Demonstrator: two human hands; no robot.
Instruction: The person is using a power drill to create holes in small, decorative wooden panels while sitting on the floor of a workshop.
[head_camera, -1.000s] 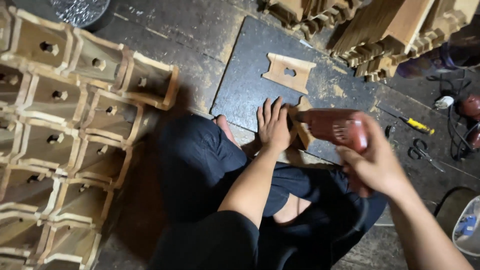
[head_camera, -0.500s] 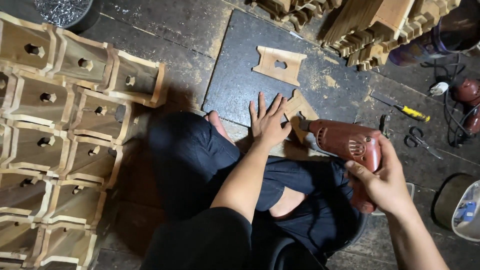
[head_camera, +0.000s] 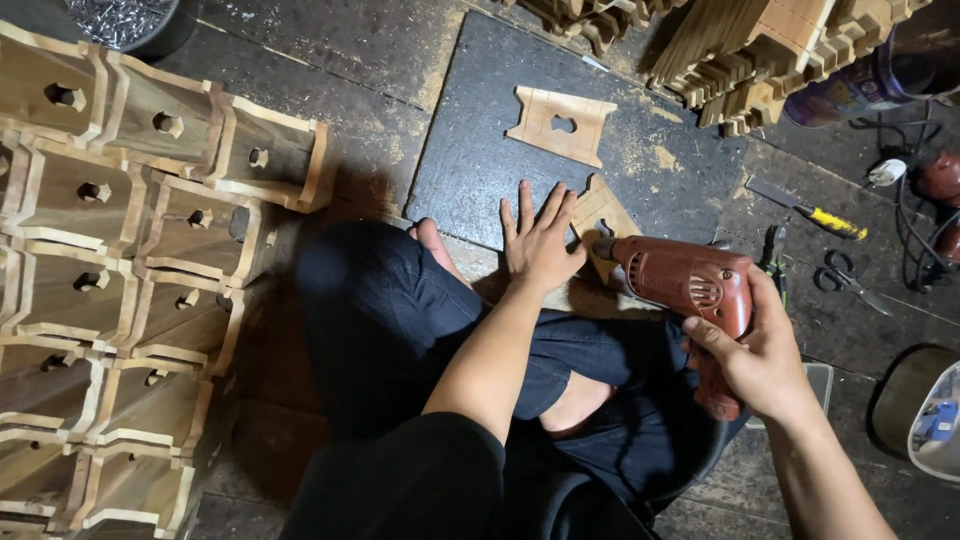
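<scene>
Two hands are at work over a dark board (head_camera: 480, 180) on the floor. The left hand (head_camera: 540, 245) lies flat with its fingers spread, pressing down a small wooden piece (head_camera: 600, 215) at the board's near edge; it grips nothing and only pins the piece under the palm and fingers. The right hand (head_camera: 765, 360) is closed tight around the handle of a reddish electric drill (head_camera: 685, 290), whose nose points left at the wooden piece, just beside the left hand's fingers. A second cut wooden plate (head_camera: 560, 125) with a hole in its middle lies farther up the board, well apart from both hands. The drill looks heavy for its size and hard-bodied, best held by its handle as it is now, with the wrist in line behind it. The wooden piece looks light, stiff and thin, likely to spin or skid on the dusty board unless held down flat, and its edges may splinter; the safest hold is on its broad face, away from the bit. To the left stand rows of stacked wooden boxes (head_camera: 110, 250) with round holes. To the right on the floor lie a yellow-handled screwdriver (head_camera: 815, 215) and scissors (head_camera: 850, 280), and more notched wood (head_camera: 760, 60) is piled at the top.
</scene>
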